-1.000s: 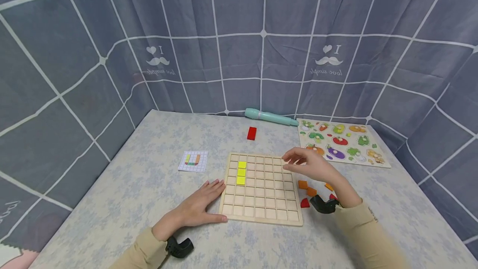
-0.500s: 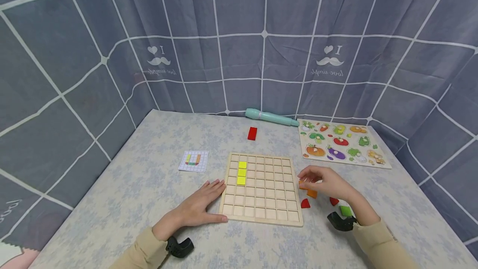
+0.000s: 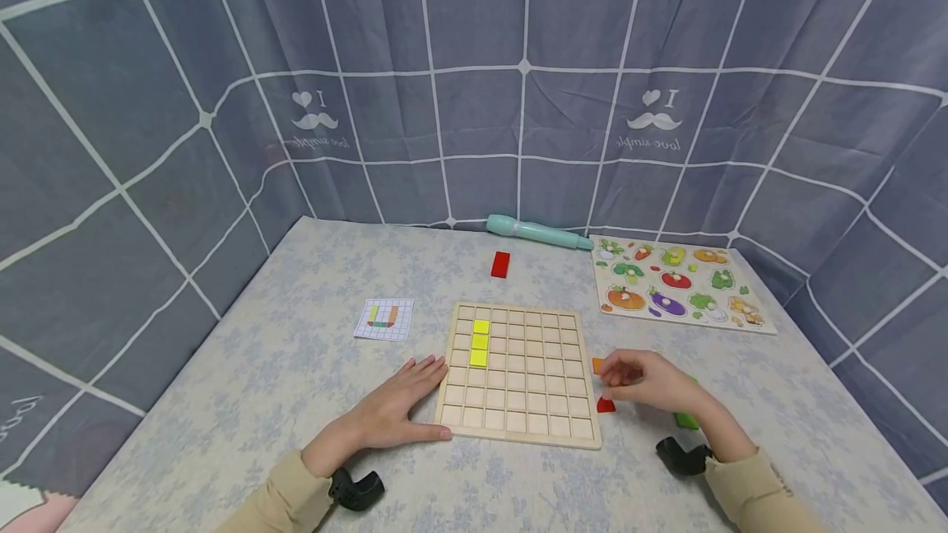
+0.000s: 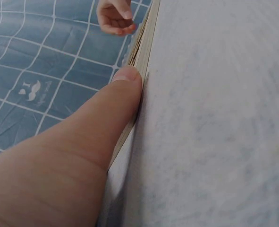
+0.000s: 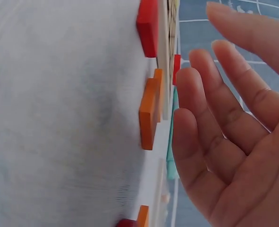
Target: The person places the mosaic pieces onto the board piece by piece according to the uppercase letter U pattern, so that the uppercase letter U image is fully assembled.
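A wooden grid board point(image 3: 516, 420) lies on the table with yellow square tiles point(image 3: 480, 341) in one column near its upper left. My left hand point(image 3: 392, 410) rests flat by the board's left side; its thumb touches the front left corner, as the left wrist view also shows. Over the loose pieces right of the board, my right hand point(image 3: 650, 381) hovers with relaxed, slightly bent fingers and nothing held. Under it in the right wrist view are orange blocks point(image 5: 148, 113) and a red block point(image 5: 148, 28). A green block point(image 3: 687, 420) is partly hidden behind the right wrist.
A small card point(image 3: 383, 319) with a coloured U pattern lies left of the board. Behind the board are a red rectangular block point(image 3: 500, 265) and a teal pen-like stick point(image 3: 541, 232). A vegetable puzzle board point(image 3: 681, 282) lies at the back right.
My right hand has moved from above the board's upper right, rightward and then toward me, over the loose blocks. The left hand and the yellow tiles stay put.
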Motion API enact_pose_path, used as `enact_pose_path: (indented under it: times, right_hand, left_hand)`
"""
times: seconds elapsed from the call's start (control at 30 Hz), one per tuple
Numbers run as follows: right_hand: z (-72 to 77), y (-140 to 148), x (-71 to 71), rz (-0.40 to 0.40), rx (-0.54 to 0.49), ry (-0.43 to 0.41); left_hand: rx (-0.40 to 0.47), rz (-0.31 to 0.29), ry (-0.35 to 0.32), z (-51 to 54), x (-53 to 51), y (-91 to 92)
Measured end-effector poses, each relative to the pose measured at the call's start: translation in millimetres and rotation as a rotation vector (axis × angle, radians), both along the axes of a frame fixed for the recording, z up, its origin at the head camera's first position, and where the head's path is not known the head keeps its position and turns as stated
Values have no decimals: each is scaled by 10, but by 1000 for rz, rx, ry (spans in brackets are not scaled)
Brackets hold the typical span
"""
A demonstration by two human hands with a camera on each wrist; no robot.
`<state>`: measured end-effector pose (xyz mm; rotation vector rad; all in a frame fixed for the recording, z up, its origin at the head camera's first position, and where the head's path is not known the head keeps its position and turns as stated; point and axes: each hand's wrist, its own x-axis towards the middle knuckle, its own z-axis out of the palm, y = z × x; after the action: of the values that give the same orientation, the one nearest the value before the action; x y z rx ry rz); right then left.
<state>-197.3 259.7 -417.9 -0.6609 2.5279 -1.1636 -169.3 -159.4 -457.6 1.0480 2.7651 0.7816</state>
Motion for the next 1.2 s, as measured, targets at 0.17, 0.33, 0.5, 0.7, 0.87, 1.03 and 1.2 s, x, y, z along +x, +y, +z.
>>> enact_pose_path:
  times: [0.17, 0.33, 0.5, 0.7, 0.87, 1.03, 1.2]
  right_hand:
    - [-53, 16, -5, 22, 9, -1]
    - [-107, 35, -5, 48, 23, 7]
    - [-137, 39, -9, 32, 31, -13]
    - [-138, 35, 0, 18, 18, -27]
    - [-149, 48, 1, 28, 9, -32]
    - [-176, 63, -9, 44, 40, -12]
    - [-184, 65, 1, 58, 54, 22]
  left_hand:
    - [2, 2, -6, -2, 2, -1]
    - [0, 5, -8, -1, 5, 1]
    - [-3, 3, 1, -3, 5, 2]
    - [-2, 4, 3, -9, 1, 2]
    - [1, 2, 3, -5, -1, 1]
    - [-7, 14, -11, 1, 3, 0]
    - [3, 6, -8, 6, 7, 5]
